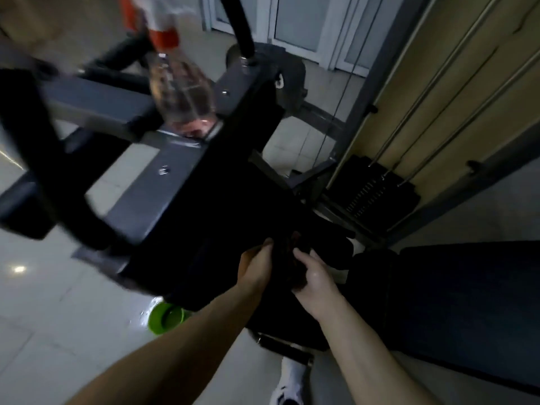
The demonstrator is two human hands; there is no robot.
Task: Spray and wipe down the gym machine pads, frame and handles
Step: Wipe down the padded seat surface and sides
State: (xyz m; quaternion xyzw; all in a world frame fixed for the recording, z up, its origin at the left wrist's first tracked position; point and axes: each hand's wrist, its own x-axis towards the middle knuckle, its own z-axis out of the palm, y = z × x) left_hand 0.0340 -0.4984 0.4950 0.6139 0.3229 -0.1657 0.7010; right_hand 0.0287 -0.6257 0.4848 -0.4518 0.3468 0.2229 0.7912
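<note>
1. Both forearms are reaching in from the bottom of the frame, converging at lower centre over the dark machine.
2. The left hand (255,266) is angling up and to the right, its fingers curling closed around the left edge of a dark cloth (287,258).
3. The right hand (314,277) is sitting just beside it, back of the hand facing up, fingers folding onto the cloth's right edge.
4. The cloth is lying bunched between the two hands, touching the fingers of both, and is pressing against a black pad (233,229); the dim light is making its outline hard to tell from the pad.
5. A clear spray bottle (181,92) with an orange-and-white head is standing blurred on the grey frame (140,200) in the upper left, well apart from the hands.
6. A green bowl (166,317) is resting on the tiled floor (58,302) below the pad, left of the left forearm.
7. A weight stack (377,194) is showing at the right, with steel rods rising above it.
8. A white shoe (287,384) is appearing at the bottom edge.
</note>
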